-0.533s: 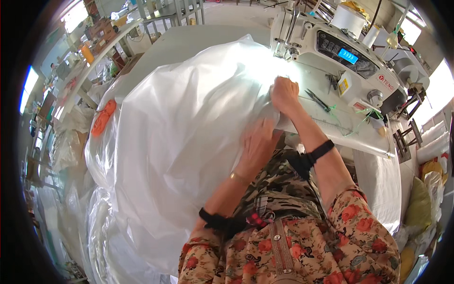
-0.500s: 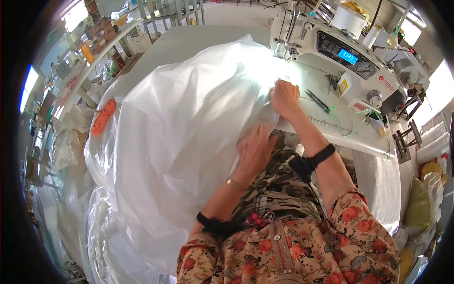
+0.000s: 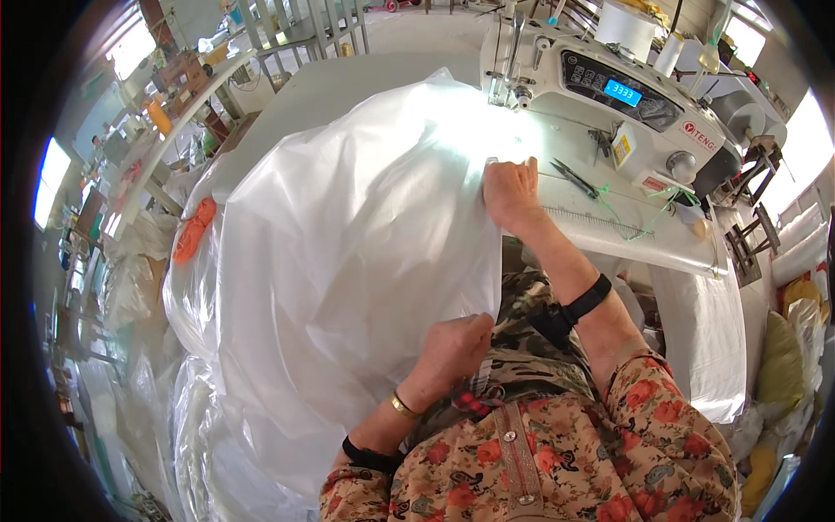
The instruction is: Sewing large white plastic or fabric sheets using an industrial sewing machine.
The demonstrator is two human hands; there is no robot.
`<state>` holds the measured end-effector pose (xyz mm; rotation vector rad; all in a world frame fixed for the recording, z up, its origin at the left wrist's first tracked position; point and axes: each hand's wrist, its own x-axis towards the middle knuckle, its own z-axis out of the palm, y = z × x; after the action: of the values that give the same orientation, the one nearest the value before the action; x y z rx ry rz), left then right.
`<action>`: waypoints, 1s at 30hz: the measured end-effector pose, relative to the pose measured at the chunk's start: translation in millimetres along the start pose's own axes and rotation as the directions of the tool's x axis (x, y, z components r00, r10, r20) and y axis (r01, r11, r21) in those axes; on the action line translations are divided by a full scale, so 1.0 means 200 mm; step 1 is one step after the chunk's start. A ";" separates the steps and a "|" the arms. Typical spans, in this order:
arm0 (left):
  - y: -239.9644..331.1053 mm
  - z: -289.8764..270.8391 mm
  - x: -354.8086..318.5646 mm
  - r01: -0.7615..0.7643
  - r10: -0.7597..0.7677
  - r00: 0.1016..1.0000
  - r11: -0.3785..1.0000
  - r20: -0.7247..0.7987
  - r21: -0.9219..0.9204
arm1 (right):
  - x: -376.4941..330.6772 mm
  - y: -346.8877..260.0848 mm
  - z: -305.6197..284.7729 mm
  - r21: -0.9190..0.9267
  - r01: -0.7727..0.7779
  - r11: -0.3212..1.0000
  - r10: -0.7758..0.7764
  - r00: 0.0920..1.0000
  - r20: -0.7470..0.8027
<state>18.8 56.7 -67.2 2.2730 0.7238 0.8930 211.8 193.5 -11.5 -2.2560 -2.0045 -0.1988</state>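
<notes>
A large sheet of white translucent plastic (image 3: 330, 235) spreads over the sewing table and hangs down on my left. My right hand (image 3: 511, 193) is closed on its right edge, just in front of the lit needle area. Lower down, over my lap, my left hand (image 3: 454, 348) grips the same edge in a fist. Between the two fists the edge runs nearly straight. The white sewing machine (image 3: 609, 96) stands behind my right hand, its lamp shining on the plastic. Where the sheet nears the needle, the glare hides detail.
Thread snips (image 3: 574, 178) and green thread (image 3: 631, 228) lie on the table right of my hand, beside a printed ruler scale (image 3: 591, 219). An orange bundle (image 3: 194, 230) rests on plastic at the left. A grey chair (image 3: 304, 30) stands beyond the table.
My left hand has moved down toward my lap and closed on the plastic's edge. My right hand has shifted slightly nearer to me, and the edge between them is straighter.
</notes>
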 end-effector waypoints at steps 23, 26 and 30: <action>-0.04 0.04 0.14 0.223 -0.222 0.975 0.975 -0.021 0.010 | 0.16 0.06 0.04 0.183 0.037 0.982 -0.001 0.982 -0.191; -0.12 0.01 -0.10 0.227 -0.234 0.954 0.972 -0.185 -0.058 | -0.14 0.06 0.01 0.305 0.164 0.938 -0.026 0.911 -0.412; -0.25 0.08 -0.50 0.420 -0.390 0.780 0.906 -0.490 -0.053 | -0.57 0.09 0.23 0.529 0.234 0.816 -0.028 0.929 -0.368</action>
<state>-45.6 19.9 -151.7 1.8203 1.4220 1.2532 218.3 88.1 -76.5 -1.5851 -1.7344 0.0002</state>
